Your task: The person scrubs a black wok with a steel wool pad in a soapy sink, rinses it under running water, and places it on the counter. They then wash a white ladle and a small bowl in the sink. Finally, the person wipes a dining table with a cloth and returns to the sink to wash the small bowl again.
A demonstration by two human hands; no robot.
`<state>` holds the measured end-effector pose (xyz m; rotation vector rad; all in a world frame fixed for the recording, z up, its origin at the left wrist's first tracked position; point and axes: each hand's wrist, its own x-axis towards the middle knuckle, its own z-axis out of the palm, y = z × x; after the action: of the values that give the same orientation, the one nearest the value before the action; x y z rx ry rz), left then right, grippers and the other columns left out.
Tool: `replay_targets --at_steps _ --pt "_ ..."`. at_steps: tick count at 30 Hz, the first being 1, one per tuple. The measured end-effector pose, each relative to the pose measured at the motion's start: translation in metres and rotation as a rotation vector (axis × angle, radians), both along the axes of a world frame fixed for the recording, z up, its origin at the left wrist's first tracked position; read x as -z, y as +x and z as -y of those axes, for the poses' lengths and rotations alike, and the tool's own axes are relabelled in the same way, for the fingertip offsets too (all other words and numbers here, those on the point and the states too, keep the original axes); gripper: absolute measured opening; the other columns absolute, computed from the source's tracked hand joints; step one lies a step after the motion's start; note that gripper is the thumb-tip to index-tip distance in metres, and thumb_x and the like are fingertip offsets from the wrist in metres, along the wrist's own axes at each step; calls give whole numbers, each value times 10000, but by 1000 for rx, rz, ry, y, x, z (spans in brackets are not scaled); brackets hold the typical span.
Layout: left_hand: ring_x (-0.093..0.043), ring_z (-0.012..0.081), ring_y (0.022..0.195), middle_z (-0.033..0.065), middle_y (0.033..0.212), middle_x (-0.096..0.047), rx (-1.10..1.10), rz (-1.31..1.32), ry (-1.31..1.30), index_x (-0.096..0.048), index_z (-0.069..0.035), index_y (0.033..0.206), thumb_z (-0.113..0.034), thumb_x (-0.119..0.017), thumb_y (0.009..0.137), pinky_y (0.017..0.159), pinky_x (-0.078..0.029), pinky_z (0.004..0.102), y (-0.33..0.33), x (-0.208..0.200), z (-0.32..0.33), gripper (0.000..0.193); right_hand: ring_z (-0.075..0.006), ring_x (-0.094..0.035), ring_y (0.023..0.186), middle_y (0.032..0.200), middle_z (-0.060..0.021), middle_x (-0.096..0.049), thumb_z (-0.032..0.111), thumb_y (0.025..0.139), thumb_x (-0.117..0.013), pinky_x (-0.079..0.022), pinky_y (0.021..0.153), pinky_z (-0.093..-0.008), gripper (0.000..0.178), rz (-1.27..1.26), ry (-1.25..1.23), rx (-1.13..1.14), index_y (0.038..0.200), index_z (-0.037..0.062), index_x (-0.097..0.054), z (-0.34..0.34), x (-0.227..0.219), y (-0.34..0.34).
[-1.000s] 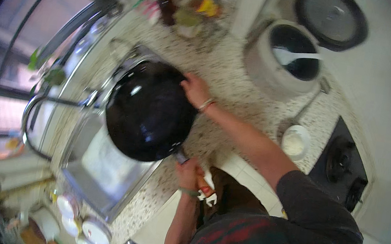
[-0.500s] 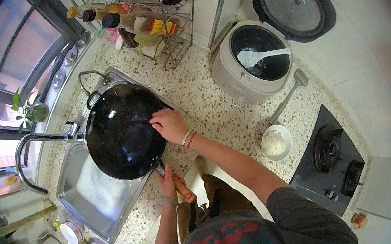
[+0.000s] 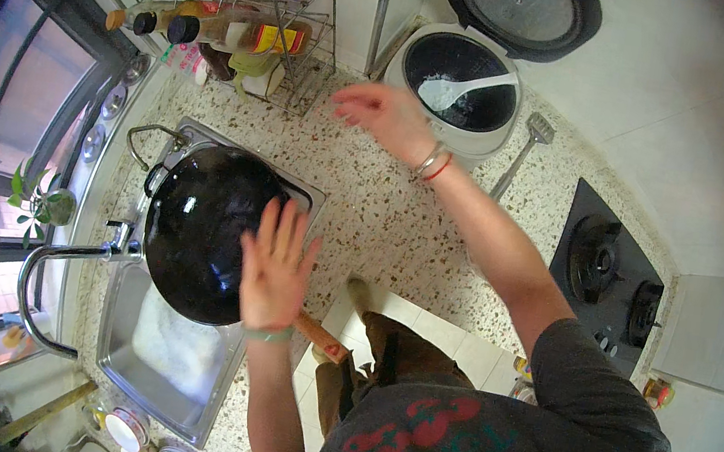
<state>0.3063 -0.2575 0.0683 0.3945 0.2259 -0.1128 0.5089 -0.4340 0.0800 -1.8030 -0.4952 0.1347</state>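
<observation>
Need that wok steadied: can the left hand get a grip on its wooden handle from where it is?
Probably yes. The left hand hovers open over the black wok on the sink rim, and the wooden handle juts out just beside its wrist, with nothing covering it.

Single head-worn fisheye view, looking steeply down, near sink and counter

Dark grey short-sleeved shirt with red and teal print, brown trousers, green band on left wrist, silver and red bracelets on right wrist
</observation>
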Motion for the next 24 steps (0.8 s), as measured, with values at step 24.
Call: replay_targets --at_steps 24 --pt "-367 274 1249 130 1358 -374 195 -308 -120 -271 -42 1384 -245 -372 984 1097 -223 483 189 -1 231 460 -257 -662 833 858 -113 -672 118 774 -560 -507 689 -400 136 378 -1613 387 790 99 -693 147 -39 44"
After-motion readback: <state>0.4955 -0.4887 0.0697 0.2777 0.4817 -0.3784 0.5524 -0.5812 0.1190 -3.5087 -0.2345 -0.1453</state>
